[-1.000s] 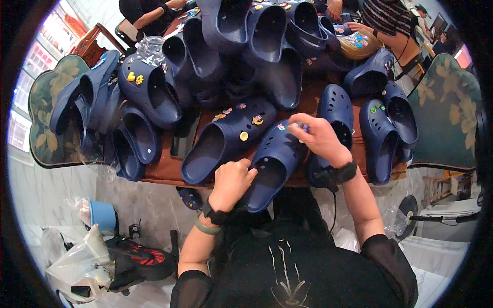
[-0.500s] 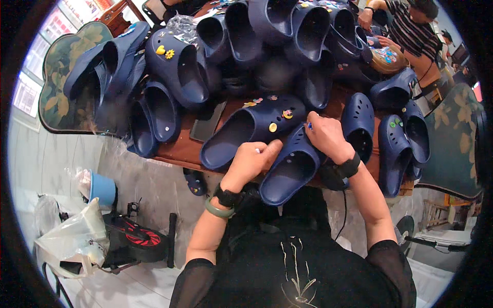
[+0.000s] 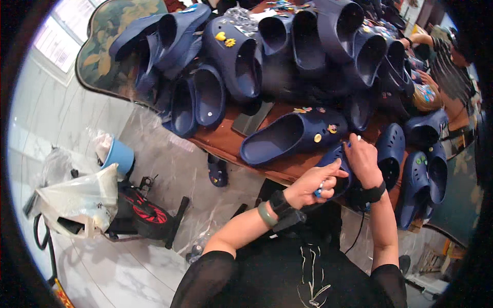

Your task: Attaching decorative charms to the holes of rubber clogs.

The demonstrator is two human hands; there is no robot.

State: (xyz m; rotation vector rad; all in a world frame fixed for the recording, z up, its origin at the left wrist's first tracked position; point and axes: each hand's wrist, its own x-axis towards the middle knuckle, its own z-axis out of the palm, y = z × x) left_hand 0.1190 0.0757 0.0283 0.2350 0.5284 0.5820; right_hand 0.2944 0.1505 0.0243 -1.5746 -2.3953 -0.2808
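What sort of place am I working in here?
Probably a small improvised workroom, perhaps in a home: navy clogs crowd a brown-covered table, some bear charms such as a yellow flower, and a person in a striped top is at its far side.

Head cam: wide fisheye, steep downward look.
Sits on the wearer's head, left unit of a side-by-side pair. Faces down and forward, over the black top (image 3: 277, 277) to the worktop (image 3: 221, 141) beyond (tilted in frame, near edge dropping toward the right). Left hand (image 3: 312, 187) and right hand (image 3: 362, 160) fall right of centre, close in. Coverage is wide: floor (image 3: 146, 272) at lower left, frame corners black.
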